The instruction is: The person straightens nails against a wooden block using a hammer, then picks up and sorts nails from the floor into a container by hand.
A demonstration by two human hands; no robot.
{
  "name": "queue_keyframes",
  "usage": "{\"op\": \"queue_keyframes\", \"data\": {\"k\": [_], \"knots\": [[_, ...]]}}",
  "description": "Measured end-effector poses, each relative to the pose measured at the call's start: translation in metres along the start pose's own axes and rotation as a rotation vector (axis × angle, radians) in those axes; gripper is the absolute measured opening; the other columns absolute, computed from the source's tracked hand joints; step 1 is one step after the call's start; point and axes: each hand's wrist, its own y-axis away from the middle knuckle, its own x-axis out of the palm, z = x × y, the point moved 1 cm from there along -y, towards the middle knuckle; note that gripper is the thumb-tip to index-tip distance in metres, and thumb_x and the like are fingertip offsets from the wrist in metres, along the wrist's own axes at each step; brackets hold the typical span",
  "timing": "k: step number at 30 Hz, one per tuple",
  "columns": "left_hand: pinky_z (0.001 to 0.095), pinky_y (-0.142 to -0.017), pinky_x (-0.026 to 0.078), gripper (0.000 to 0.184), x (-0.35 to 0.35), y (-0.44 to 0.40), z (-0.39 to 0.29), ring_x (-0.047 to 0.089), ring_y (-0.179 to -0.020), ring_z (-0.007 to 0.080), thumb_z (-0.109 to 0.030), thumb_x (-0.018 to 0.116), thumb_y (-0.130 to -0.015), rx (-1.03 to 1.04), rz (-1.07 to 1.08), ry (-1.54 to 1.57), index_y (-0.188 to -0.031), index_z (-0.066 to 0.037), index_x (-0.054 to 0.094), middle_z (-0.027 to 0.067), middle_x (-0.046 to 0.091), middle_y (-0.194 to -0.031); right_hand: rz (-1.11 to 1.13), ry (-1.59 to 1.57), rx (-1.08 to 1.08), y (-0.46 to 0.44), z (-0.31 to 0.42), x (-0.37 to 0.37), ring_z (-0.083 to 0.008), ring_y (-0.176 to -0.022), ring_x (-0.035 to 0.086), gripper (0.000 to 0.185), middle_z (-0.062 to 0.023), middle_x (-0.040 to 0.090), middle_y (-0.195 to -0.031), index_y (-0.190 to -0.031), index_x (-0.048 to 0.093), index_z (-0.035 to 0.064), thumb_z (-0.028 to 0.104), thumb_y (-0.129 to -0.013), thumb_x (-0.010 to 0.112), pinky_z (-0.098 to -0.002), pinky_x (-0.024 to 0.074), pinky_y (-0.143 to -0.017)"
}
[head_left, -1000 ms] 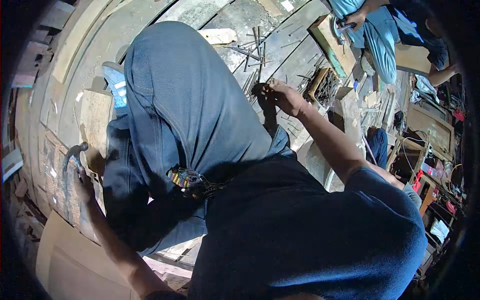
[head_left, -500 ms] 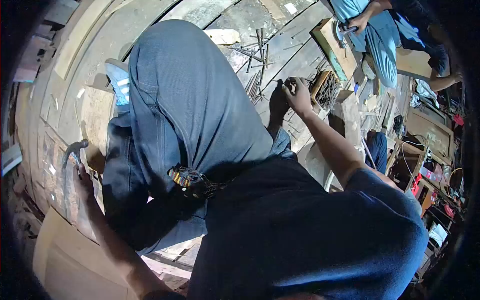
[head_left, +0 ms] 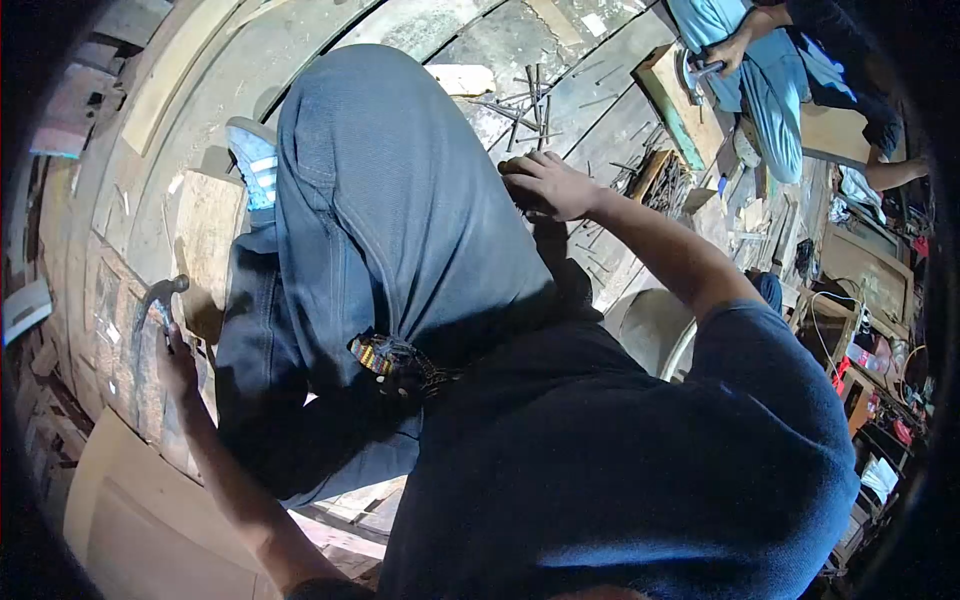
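Observation:
My left hand [head_left: 178, 372] is closed around a claw hammer [head_left: 165, 296] at the left, its metal head above my fingers, over a worn board [head_left: 118, 325]. My right hand [head_left: 552, 187] is beside my raised knee, palm down with its fingers curled under. Whatever those fingers hold, if anything, is hidden. Just above it, several long nails [head_left: 538, 105] lie crossed on the wooden floor [head_left: 605, 115]. More nails [head_left: 672, 190] are heaped around a small wooden box to its right.
A pale wood block [head_left: 208, 225] stands between the hammer and my shoe [head_left: 255, 165]. At the upper right another person's hand [head_left: 728, 52] grips a tool over a wooden piece [head_left: 690, 100]. A curved panel [head_left: 150, 520] lies lower left; cluttered shelves stand at far right.
My right hand first shifted right toward the nail box, then came back left beside my knee, its fingers now curled downward. The left hand keeps the hammer in nearly the same place.

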Motion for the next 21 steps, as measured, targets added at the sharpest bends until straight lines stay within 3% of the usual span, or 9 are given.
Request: {"op": "queue_keyframes", "data": {"k": [3,6,9,12,14,18,21], "knots": [[0.0370,-0.055,0.038,0.038,-0.002,-0.002,0.007,0.047,-0.057,0.0208,-0.040,0.041,-0.096,-0.037,0.024,-0.059,-0.095,-0.005,0.055,0.0109,0.048,-0.065,0.129,0.088,-0.004,0.000,-0.004,0.002,-0.0298,-0.105,0.045,0.057,-0.0120,0.046,-0.117,-0.121,0.046,0.0086,0.024,-0.070,0.063,-0.0418,0.0361,-0.089],[0.0361,-0.054,0.038,0.037,0.001,-0.004,0.012,0.046,-0.056,0.0191,-0.040,0.041,-0.096,0.064,0.024,0.055,-0.095,-0.006,0.055,0.0097,0.047,-0.063,0.100,0.120,-0.058,0.003,-0.008,0.009,-0.0296,-0.106,0.044,0.052,-0.0120,0.047,-0.115,-0.119,0.047,0.0074,0.024,-0.072,0.061,-0.0415,0.0350,-0.090],[0.0341,-0.052,0.036,0.037,0.001,-0.004,0.014,0.044,-0.056,0.0166,-0.040,0.041,-0.096,0.034,0.028,-0.001,-0.095,-0.005,0.054,0.0080,0.045,-0.062,0.096,0.195,-0.076,0.010,-0.010,0.012,-0.0283,-0.107,0.044,0.043,-0.0117,0.047,-0.114,-0.117,0.048,0.0072,0.020,-0.076,0.053,-0.0409,0.0345,-0.091],[0.0324,-0.051,0.035,0.038,0.004,-0.004,0.016,0.043,-0.055,0.0150,-0.041,0.041,-0.096,-0.073,0.052,0.168,-0.094,-0.005,0.054,0.0059,0.045,-0.061,0.107,0.228,-0.109,0.013,-0.016,0.017,-0.0265,-0.107,0.045,0.038,-0.0117,0.048,-0.112,-0.115,0.048,0.0077,0.017,-0.079,0.048,-0.0399,0.0355,-0.090],[0.0304,-0.051,0.034,0.038,0.005,-0.005,0.018,0.042,-0.057,0.0133,-0.041,0.042,-0.095,0.106,-0.010,0.093,-0.095,-0.005,0.054,0.0054,0.046,-0.064,0.186,0.236,-0.120,0.019,-0.021,0.025,-0.0252,-0.105,0.047,0.035,-0.0105,0.049,-0.107,-0.111,0.049,0.0077,0.017,-0.078,0.048,-0.0384,0.0374,-0.088],[0.0320,-0.055,0.037,0.039,0.003,-0.009,0.026,0.044,-0.060,0.0156,-0.041,0.042,-0.095,0.027,0.103,0.227,-0.098,-0.004,0.055,0.0077,0.048,-0.068,0.119,0.283,-0.133,0.030,-0.025,0.043,-0.0230,-0.098,0.050,0.031,-0.0074,0.051,-0.100,-0.107,0.051,0.0083,0.020,-0.079,0.046,-0.0359,0.0394,-0.082],[0.0321,-0.057,0.037,0.041,-0.001,-0.001,0.002,0.043,-0.062,0.0162,-0.041,0.041,-0.096,0.022,0.071,0.025,-0.098,-0.003,0.054,0.0075,0.046,-0.069,0.049,0.350,-0.154,0.031,-0.018,0.041,-0.0223,-0.095,0.051,0.029,-0.0072,0.052,-0.100,-0.105,0.051,0.0080,0.019,-0.078,0.047,-0.0360,0.0404,-0.081]]}}
